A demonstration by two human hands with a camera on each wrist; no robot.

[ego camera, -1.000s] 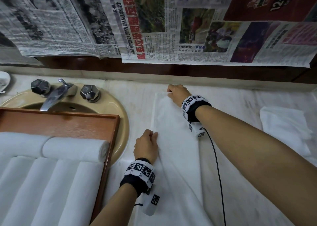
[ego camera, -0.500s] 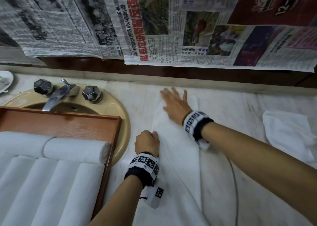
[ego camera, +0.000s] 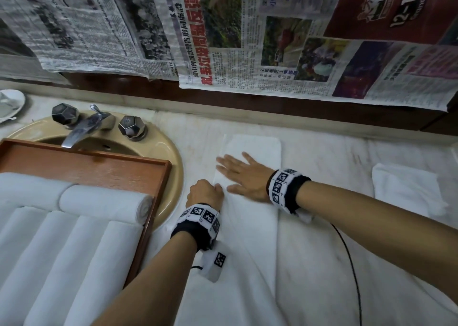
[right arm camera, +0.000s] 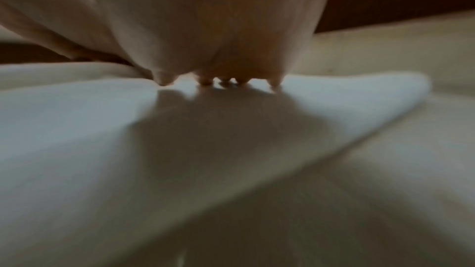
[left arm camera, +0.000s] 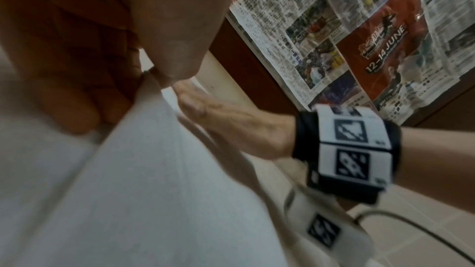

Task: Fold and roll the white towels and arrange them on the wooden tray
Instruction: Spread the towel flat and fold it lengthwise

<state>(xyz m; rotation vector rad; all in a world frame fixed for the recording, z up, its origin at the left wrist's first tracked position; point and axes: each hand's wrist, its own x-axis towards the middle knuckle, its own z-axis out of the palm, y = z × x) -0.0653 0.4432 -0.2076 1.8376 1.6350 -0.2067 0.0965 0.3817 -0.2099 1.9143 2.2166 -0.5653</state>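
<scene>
A long folded white towel (ego camera: 250, 229) lies on the marble counter, running from near the back wall toward me. My left hand (ego camera: 207, 193) is curled at the towel's left edge and pinches the fabric (left arm camera: 159, 149) there. My right hand (ego camera: 241, 174) lies flat on the towel's far part, fingers straight and spread; the right wrist view shows its fingertips (right arm camera: 205, 82) pressing the cloth (right arm camera: 102, 129). At the left, the wooden tray (ego camera: 99, 162) holds several rolled white towels (ego camera: 106, 202).
The tray sits over a beige sink (ego camera: 171, 152) with a chrome tap (ego camera: 81, 130). Another white towel (ego camera: 406, 189) lies unrolled at the right of the counter (ego camera: 334, 157). Newspaper (ego camera: 247, 41) covers the back wall. A small white dish (ego camera: 10, 105) is at far left.
My right hand opened from gripping the towel's far corner and slid flat along the towel toward me and leftward. The left hand stayed at the left edge.
</scene>
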